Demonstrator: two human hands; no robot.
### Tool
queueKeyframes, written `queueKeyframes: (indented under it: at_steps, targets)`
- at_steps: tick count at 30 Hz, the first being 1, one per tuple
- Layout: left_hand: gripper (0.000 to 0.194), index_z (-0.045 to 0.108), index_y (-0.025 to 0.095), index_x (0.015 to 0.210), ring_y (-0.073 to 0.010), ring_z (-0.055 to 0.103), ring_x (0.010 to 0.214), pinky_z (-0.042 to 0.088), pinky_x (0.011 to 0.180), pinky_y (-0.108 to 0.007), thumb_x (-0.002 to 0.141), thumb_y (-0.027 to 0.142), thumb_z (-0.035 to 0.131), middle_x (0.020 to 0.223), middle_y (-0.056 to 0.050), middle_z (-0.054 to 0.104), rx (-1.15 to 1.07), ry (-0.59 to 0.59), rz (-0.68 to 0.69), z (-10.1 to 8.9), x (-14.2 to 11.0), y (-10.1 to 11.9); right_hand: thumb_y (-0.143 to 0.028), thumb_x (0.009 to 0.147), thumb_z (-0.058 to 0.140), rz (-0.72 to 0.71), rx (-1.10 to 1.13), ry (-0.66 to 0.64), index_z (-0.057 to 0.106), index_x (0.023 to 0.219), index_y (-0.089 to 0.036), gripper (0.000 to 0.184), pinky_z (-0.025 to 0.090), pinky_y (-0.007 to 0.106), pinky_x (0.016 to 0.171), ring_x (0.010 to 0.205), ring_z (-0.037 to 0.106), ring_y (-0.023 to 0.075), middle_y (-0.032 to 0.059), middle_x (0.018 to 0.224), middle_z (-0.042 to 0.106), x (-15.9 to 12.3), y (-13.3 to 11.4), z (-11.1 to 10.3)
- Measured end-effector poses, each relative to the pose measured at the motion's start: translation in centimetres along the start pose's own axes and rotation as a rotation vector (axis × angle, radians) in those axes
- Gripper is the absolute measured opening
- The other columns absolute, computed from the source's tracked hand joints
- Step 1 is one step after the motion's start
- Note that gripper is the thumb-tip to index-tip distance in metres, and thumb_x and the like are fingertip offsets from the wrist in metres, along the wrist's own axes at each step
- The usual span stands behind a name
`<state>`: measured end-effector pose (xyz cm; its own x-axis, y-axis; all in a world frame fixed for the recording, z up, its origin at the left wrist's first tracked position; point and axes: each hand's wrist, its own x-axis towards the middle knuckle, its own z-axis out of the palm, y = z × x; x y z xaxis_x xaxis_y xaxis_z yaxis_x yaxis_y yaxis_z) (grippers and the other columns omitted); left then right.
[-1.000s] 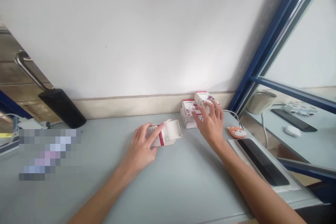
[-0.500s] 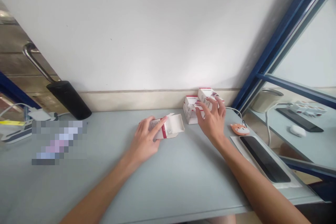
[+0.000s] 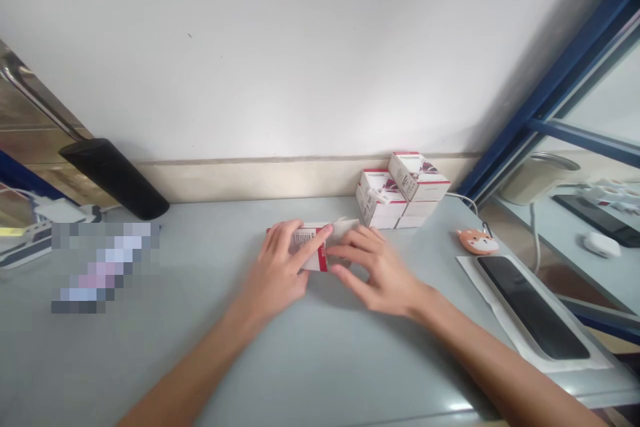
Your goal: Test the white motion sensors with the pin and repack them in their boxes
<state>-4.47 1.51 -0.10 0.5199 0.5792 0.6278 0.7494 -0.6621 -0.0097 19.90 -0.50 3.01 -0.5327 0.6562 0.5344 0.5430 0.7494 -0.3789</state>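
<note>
A small white carton [image 3: 311, 238] with a red band lies on its side at the middle of the table. My left hand [image 3: 280, 263] is closed around its left part, with the index finger along the upper face. At the carton's opened right end is my right hand [image 3: 377, 270], its fingers bent and apart, thumb below the index finger. Its fingertips reach the open end and partly cover the white flap [image 3: 350, 223]. Whether they hold anything inside is hidden.
Similar white and red boxes [image 3: 420, 177] are stacked against the wall at the back right; a small white item rests on one. To the right are an orange animal-faced case [image 3: 476, 241] and a phone [image 3: 533, 307] on white paper. A black cylinder [image 3: 117, 180] stands back left.
My right hand has moved left from the stacked boxes to the carton's open end. The left hand keeps its hold on the carton. The view has shifted slightly.
</note>
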Motion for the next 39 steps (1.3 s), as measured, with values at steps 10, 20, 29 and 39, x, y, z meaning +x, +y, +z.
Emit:
queueKeyframes:
  at_steps: [10, 20, 29, 39]
  targets:
    - [0.085, 0.050, 0.035, 0.153, -0.0297, 0.058, 0.118, 0.053, 0.106, -0.052, 0.079, -0.006, 0.058, 0.129, -0.012, 0.050, -0.015, 0.022, -0.011, -0.6, 0.8, 0.1, -0.027, 0.102, 0.063, 0.000, 0.044, 0.050, 0.069, 0.106, -0.022, 0.009, 0.035, 0.036, 0.084, 0.093, 0.064, 0.0175, 0.0030, 0.104, 0.075, 0.3, 0.2, 0.9]
    - [0.083, 0.049, 0.035, 0.154, -0.0303, 0.059, 0.117, 0.056, 0.101, -0.050, 0.080, -0.002, 0.061, 0.134, -0.013, 0.050, -0.043, 0.011, -0.092, 0.0, 0.2, -0.8, -0.019, 0.096, 0.071, 0.091, -0.278, 0.497, 0.072, 0.110, -0.026, 0.015, 0.042, 0.036, 0.084, 0.091, 0.069, 0.0188, 0.0037, 0.101, 0.077, 0.7, 2.5, -2.2]
    - [0.080, 0.052, 0.034, 0.150, -0.0301, 0.059, 0.121, 0.054, 0.105, -0.057, 0.081, -0.006, 0.058, 0.133, -0.013, 0.049, -0.067, 0.000, -0.052, -0.5, 0.4, -0.3, -0.025, 0.101, 0.070, 0.277, -0.742, 0.588, 0.076, 0.114, -0.026, 0.015, 0.042, 0.035, 0.086, 0.090, 0.069, 0.0195, 0.0020, 0.102, 0.081, 0.7, 8.0, -2.2]
    - [0.085, 0.046, 0.035, 0.155, -0.0293, 0.058, 0.121, 0.053, 0.108, -0.058, 0.081, -0.007, 0.055, 0.134, -0.013, 0.048, -0.089, -0.007, -0.050, -0.6, 0.3, -0.7, -0.006, 0.099, 0.059, 0.316, -0.734, 0.498, 0.075, 0.121, -0.029, 0.035, 0.039, 0.038, 0.091, 0.101, 0.067, 0.0227, 0.0042, 0.113, 0.079, 0.5, 7.9, -1.8]
